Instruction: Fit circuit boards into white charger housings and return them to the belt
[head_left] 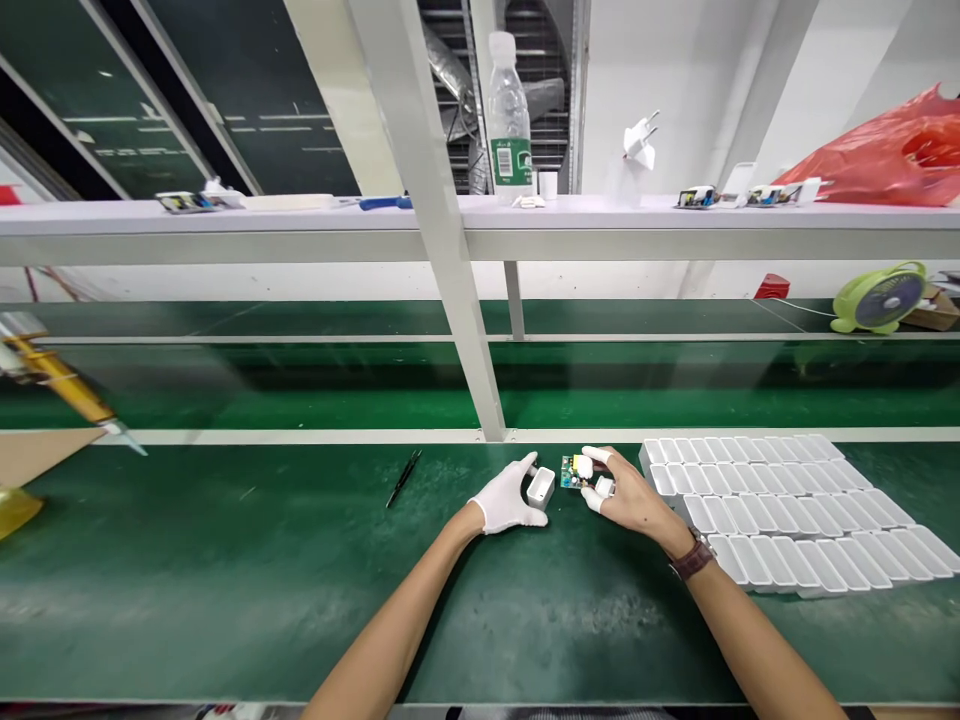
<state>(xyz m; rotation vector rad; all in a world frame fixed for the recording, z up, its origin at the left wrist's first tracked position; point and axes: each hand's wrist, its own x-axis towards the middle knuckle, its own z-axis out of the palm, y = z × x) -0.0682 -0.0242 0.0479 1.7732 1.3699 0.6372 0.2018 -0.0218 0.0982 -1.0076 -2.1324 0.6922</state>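
Note:
My left hand [511, 497], in a white glove, curves its thumb and fingers around a small white plastic case [541, 488] whose open side faces up. Just right of it, my right hand [626, 492] grips a small circuit board [568, 472] between thumb and finger; white covers sit on those fingertips. The board carries a yellow and white component and faces the case, a short gap apart. A small white part [604, 487] shows under my right fingers; whether it is joined to the board I cannot tell. Black tweezers [403, 479] lie left of my hands.
Rows of white plastic cases [780, 510] stand right of my right hand. A yellow syringe-like dispenser [71, 385] hangs at left. An upright post [457, 240] joins the shelf [300, 220], which bears a bottle [510, 125]. A green fan [881, 298] stands behind.

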